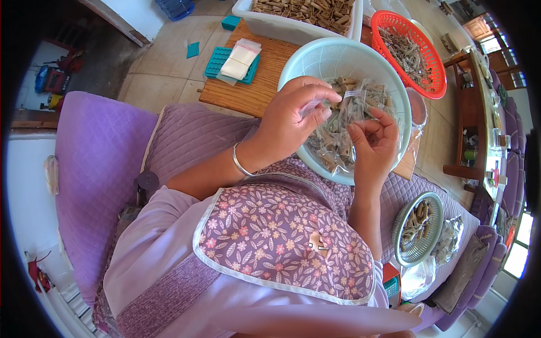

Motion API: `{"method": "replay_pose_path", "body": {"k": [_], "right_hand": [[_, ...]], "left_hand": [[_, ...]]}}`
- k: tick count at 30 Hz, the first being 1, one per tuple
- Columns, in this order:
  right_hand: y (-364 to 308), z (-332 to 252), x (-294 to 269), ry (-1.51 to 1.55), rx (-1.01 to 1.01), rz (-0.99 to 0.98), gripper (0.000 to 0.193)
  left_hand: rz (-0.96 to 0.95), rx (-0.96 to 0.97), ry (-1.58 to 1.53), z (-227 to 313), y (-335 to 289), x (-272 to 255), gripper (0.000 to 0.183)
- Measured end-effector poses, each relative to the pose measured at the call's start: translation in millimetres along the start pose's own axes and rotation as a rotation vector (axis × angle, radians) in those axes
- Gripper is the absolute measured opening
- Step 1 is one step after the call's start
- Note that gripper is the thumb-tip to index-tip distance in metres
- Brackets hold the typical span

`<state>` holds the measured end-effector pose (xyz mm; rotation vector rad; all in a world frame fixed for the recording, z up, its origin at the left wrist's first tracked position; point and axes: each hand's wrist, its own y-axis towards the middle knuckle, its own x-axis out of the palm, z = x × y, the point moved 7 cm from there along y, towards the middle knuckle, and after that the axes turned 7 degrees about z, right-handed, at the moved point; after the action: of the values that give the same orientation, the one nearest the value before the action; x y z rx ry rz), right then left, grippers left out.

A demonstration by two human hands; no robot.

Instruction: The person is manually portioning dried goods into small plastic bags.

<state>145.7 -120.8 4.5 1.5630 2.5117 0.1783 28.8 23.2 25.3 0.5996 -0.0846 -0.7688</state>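
Both my hands are raised over a light blue plastic basket holding many clear packets with small tan wooden pieces. My left hand, a silver bangle on its wrist, has its fingers curled around part of a clear plastic bag. The bag's outline blends into the packets below. On the other side of it, my right hand is closed, thumb against fingertips at the plastic. Its last fingers are bent and partly raised.
A white bin of wooden pieces stands at the back. A red basket of packets is at right. Clear bags lie on a teal tray on the wooden table. A grey-green basket sits on the purple quilted seat.
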Motion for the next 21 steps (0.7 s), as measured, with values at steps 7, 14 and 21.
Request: {"method": "replay_pose_path", "body": {"k": [7,14,21], "right_hand": [[-9,-12,4,-0.184,-0.247,-0.037,0.045],[-7,-7,2,-0.042,-0.160,-0.026,0.046],[1,3,2,0.120,-0.010,-0.016,0.044]], "left_hand": [[-0.157,-0.256,-0.068,-11,-1,13,0.029],[-0.125,-0.338,-0.160,-28,-3,14,0.020],[-0.171,-0.312,-0.439,-40,-5,14,0.018]]}}
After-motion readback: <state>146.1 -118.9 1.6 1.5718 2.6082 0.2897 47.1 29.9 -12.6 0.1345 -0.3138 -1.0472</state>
